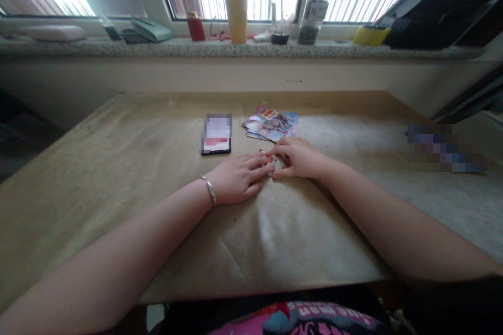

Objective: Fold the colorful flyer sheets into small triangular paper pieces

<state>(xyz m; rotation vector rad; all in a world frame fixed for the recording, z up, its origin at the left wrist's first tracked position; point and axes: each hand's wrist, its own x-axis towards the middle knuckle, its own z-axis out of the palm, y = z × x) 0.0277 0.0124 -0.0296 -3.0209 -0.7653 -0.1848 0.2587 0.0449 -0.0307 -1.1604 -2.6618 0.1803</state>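
A small piece of paper with red and white print (274,163), perhaps folded, lies on the table under both hands. My left hand (239,177) rests flat with its fingers stretched out, the fingertips on the paper's left side. From the right, my right hand (299,158) grips the paper between its thumb and fingers. Part of the paper is hidden by the fingers. Just beyond my hands lies a loose stack of colourful printed sheets (271,124). A phone (216,135) with a lit, blurred-out screen lies to their left.
The table (165,136) has a tan, wrinkled cover. A blurred-out long item (440,149) lies at its right end. Behind, the stone window sill (149,49) holds a red container (195,27), a tall yellow cylinder (234,5), clear containers and a black object (436,10).
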